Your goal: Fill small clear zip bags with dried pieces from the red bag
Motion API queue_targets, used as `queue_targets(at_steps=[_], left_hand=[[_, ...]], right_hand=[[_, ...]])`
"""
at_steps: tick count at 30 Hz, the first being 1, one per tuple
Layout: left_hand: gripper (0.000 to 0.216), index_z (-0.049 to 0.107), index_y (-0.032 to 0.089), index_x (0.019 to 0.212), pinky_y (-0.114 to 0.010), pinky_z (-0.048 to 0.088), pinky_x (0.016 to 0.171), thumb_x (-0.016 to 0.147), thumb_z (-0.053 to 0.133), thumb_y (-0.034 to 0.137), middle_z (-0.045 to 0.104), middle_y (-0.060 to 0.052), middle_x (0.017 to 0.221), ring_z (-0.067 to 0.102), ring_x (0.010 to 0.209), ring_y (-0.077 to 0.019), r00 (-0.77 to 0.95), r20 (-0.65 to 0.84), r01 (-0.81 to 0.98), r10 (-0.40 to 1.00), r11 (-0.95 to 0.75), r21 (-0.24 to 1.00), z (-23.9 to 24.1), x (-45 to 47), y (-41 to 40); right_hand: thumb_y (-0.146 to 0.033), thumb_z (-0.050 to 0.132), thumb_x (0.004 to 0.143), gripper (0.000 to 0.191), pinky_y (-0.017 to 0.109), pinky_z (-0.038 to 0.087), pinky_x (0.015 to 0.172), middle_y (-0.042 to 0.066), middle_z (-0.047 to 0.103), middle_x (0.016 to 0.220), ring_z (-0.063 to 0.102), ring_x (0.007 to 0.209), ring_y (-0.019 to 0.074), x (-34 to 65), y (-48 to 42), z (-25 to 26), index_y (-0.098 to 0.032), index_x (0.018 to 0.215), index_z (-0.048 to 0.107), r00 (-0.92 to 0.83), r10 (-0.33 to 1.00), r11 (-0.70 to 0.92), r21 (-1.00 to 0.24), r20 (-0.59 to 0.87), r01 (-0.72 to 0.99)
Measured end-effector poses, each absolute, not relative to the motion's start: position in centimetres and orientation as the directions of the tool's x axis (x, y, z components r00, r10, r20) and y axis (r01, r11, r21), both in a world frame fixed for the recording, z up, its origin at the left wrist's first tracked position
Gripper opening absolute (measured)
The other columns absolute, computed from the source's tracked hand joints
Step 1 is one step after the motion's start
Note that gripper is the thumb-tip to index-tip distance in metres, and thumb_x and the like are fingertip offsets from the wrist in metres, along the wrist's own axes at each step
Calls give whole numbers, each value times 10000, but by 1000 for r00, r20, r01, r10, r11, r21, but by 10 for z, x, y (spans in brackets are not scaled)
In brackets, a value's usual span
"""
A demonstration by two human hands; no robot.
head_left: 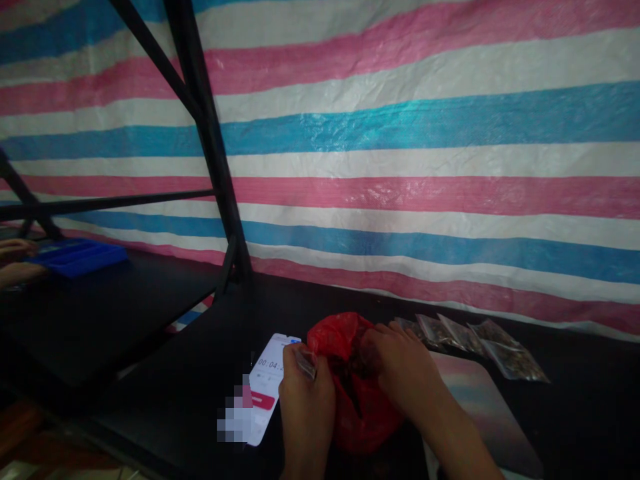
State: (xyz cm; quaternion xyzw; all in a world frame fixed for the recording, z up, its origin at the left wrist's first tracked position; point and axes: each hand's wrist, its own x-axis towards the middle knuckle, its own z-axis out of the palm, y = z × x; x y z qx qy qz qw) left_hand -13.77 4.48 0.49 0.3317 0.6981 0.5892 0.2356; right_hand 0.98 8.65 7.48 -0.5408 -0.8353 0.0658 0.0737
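My left hand (306,393) pinches a small clear packet (305,363) between thumb and fingers, at the left edge of the red plastic bag (360,407). My right hand (400,363) reaches into the bag's open mouth, fingers curled inside; their grip cannot be seen. The bag sits near me on the black table (165,400), a phone (267,387) just left, filled packets (480,343) far right.

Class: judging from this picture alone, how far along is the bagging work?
Done: filled clear packets lie in a row on the black table. In hand: the left hand pinches a small packet while the right hand reaches into the red bag. Left: the red bag looks bulky.
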Motion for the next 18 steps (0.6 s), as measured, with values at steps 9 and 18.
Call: queue_targets(at_steps=[9,18], left_hand=[[81,488,272,809,-345,458,674,849,556,254,532,40,738,536,699,-203,-612,105,102,784,-54,993,0,-131,53],[84,501,267,854,-361,470,675,829,574,300,554,30,772,554,723,-213,-656,123,82,745,-91,992,1,-135,50]], right_hand=[[37,594,762,369,351,416,881,93,793,1065,676,1053,277,11,87,64,-199,983,771,-407,912,398,-346,49,850],[29,594,769,342,236,461,779,-15,834,934,758,923,167,13,84,59,-232,899,771,-480,877,380,-636,17,672]])
